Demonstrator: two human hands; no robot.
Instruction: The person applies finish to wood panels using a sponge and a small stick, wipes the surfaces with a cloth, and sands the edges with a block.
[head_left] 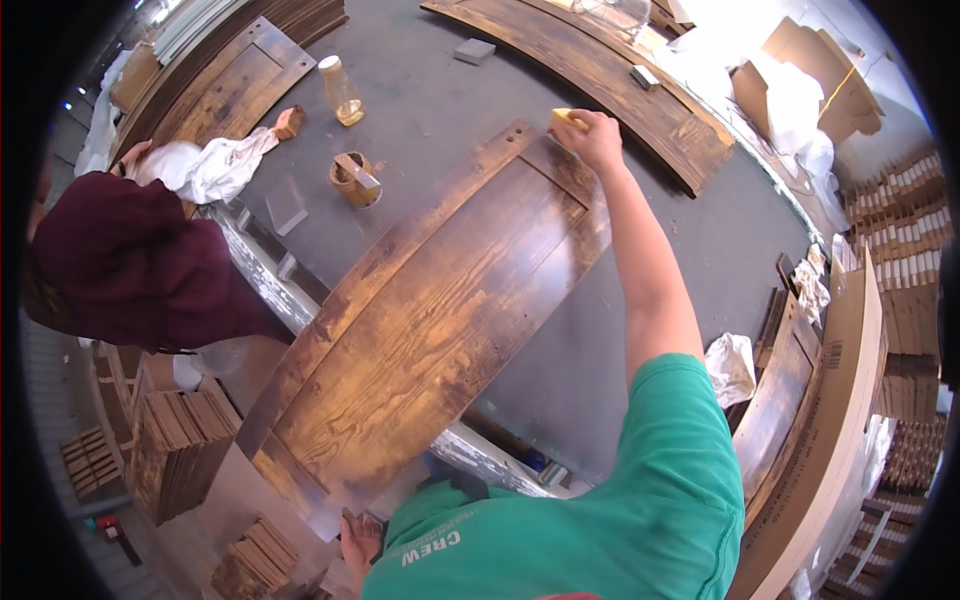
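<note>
A long brown-stained wooden panel (400, 340) with a raised frame lies slantwise before me, its near end reaching past the table's edge. At its far end my right hand (597, 143) is closed round a yellow sponge (566, 119), with the arm stretched out over the panel's right side. My left hand (360, 545) is low, beside the panel's near end, with its fingers curled. What it grips, if anything, is hidden. Glossy, wet-looking patches show on the right of the panel; darker stain runs along its left edge.
On the grey table (430, 130) stand a stain-smeared can (357, 190) with a stick across it and a glass bottle (342, 92). A co-worker in a maroon top (150, 265) handles a white cloth (225, 165) at left. Other panels (610, 75) and cardboard (850, 400) line the sides.
</note>
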